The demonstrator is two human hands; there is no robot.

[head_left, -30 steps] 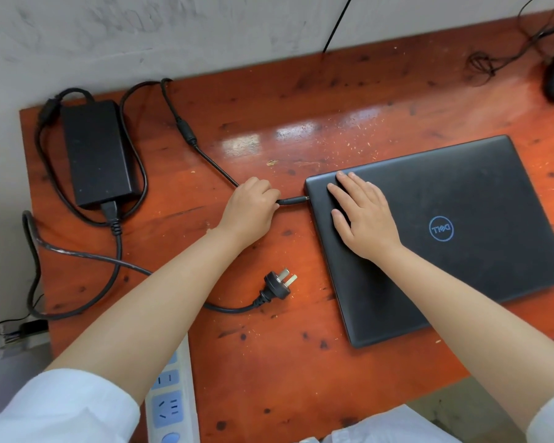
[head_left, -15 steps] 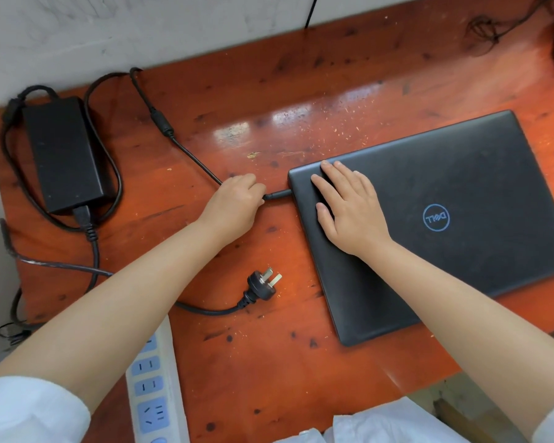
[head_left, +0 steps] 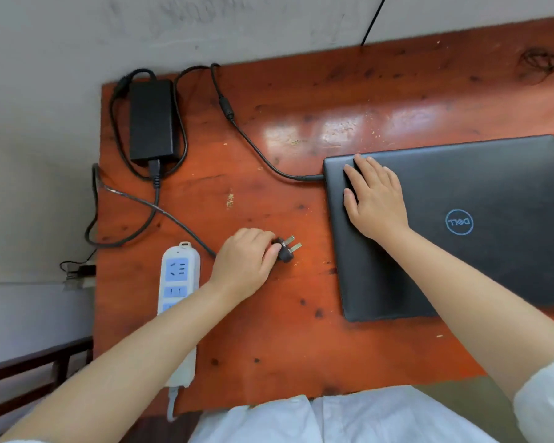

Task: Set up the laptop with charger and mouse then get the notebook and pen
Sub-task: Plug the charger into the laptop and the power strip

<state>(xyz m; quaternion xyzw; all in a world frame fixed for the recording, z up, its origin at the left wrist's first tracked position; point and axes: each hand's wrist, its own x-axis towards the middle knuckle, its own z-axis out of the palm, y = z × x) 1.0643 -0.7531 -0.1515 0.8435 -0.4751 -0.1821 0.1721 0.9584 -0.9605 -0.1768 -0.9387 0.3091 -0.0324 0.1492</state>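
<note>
A closed black laptop (head_left: 480, 225) lies on the red-brown wooden table (head_left: 301, 340) at the right. My right hand (head_left: 375, 199) rests flat on the lid near its left edge. The thin charger cable (head_left: 253, 145) is plugged into the laptop's left side and runs back to the black charger brick (head_left: 151, 119) at the far left. My left hand (head_left: 247, 260) grips the black mains plug (head_left: 287, 249), whose metal prongs point right. No mouse, notebook or pen is in view.
A white power strip (head_left: 179, 282) with blue sockets lies along the table's left front, partly under my left forearm. A thick mains cable (head_left: 122, 203) loops off the left table edge. A grey wall rises behind. A tangle of thin cable (head_left: 538, 63) sits far right.
My left hand let go of the cable end at the laptop's left side and moved toward me onto the mains plug, which it now grips. The view has shifted left.
</note>
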